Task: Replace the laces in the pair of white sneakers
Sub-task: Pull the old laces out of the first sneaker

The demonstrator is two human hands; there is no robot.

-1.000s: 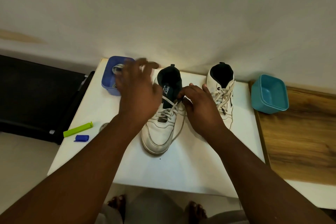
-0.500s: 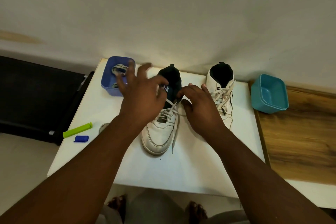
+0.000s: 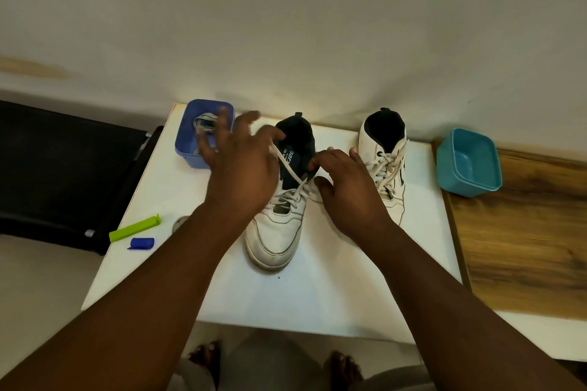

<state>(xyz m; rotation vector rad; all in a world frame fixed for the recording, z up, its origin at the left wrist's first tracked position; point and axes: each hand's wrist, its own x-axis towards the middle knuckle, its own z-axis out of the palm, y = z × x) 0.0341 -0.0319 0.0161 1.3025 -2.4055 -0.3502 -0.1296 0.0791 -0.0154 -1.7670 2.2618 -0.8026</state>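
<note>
Left hand (image 3: 241, 174) over the near sneaker's collar, thumb and forefinger pinched on a white flat lace (image 3: 287, 168), other fingers spread toward the back. Lace drawn taut from that pinch down to the eyelets, higher than half a second before, when its free end trailed down past the toe. Right hand (image 3: 346, 187) pressed against the right side of the same shoe, fingers curled at the top eyelets beside the black tongue; no telling whether anything was caught in that grip. Hardly moved from the earlier frames.

White leather sneaker with black lining (image 3: 279, 225) upright at the middle of the white worktop (image 3: 317, 295), toe toward the person, upper eyelets unlaced. Second white sneaker (image 3: 386, 165) just beside the right hand, fully laced, unmoved.

Blue square plastic tub (image 3: 193, 143) at the back left corner, partly hidden by the left fingers, a coil of pale laces (image 3: 205, 122) inside. Teal square plastic bowl (image 3: 467, 162) on the wooden surface (image 3: 524, 247) to the right. Lime green plastic clip (image 3: 135, 227) and small blue cap (image 3: 142, 243) near the left edge, well apart from the shoes, as before.
</note>
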